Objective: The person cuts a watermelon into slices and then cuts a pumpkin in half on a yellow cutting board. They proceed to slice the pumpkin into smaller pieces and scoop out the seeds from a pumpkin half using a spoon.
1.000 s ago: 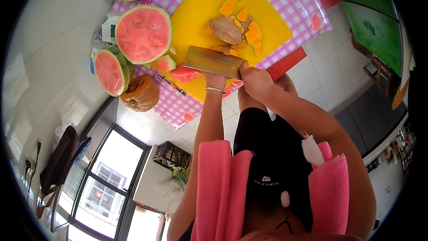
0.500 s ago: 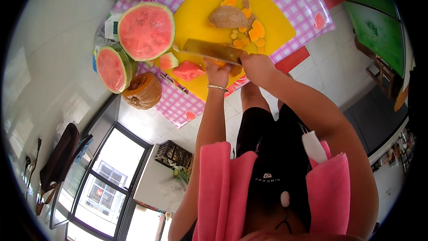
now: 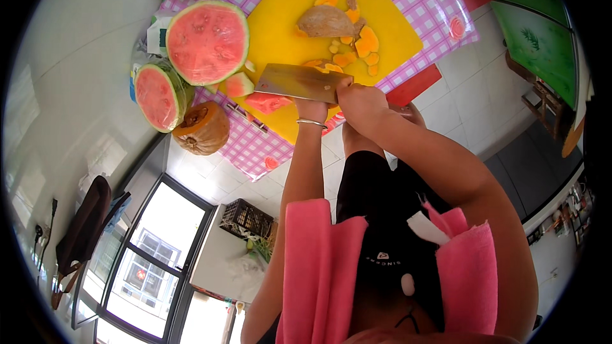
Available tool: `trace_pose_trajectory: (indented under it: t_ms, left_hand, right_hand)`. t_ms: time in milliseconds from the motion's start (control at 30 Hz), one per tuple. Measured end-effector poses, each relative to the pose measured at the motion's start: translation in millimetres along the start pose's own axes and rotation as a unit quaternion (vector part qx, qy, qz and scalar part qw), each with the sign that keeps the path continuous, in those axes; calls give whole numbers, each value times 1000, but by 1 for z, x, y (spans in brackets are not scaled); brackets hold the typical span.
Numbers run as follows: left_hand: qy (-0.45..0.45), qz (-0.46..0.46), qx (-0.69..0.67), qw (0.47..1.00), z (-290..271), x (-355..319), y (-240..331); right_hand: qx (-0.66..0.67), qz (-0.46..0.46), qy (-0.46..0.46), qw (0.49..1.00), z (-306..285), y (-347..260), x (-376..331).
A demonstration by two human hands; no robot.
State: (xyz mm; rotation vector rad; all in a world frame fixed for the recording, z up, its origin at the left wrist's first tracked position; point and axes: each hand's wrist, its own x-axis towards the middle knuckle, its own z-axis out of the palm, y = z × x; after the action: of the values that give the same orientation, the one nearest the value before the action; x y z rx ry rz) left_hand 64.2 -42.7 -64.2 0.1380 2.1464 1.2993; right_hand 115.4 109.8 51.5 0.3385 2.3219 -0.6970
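Rectangular metal cleaver shifted bodyward, right hand gripping; pumpkin chunk rough-skinned.

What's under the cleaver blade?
Part of the left hand shows past the lower edge of the cleaver, orange pumpkin past the upper. The fingers are covered, their grip unseen.

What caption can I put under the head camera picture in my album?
The right hand grips a cleaver over a yellow board with pumpkin pieces, cut watermelon nearby.
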Motion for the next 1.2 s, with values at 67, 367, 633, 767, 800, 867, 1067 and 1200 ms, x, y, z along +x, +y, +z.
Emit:
trace_pose_trajectory:
  t_ms: [67,367,633,767,800,867,1067,1200]
  left_hand:
    - [-14,-47,-25,998,-3,-2,13]
    - [-4,26,77,997,-7,-3,34]
    - [18,2,43,999,-7,-2,58]
    - [18,-15,-2,1000,-5,-4,62]
    - [18,-33,-22,999,-3,-4,70]
    - [11,-43,-6,999,-5,-5,67]
    - [43,-34,-8,998,-3,-5,65]
    - [55,-14,-21,998,-2,-6,57]
  right_hand:
    - [-24,1,37,999,6,-2,-1]
    - [3,-9,29,1000,3,4,21]
    - [64,3,-1,998,-10,15,18]
    - [78,9,-7,997,-9,24,14]
    - [79,4,-15,997,-12,27,16]
    - [77,-4,-34,996,-17,29,20]
    - [69,-9,-53,996,-13,34,42]
    - [110,24,-41,993,-4,19,53]
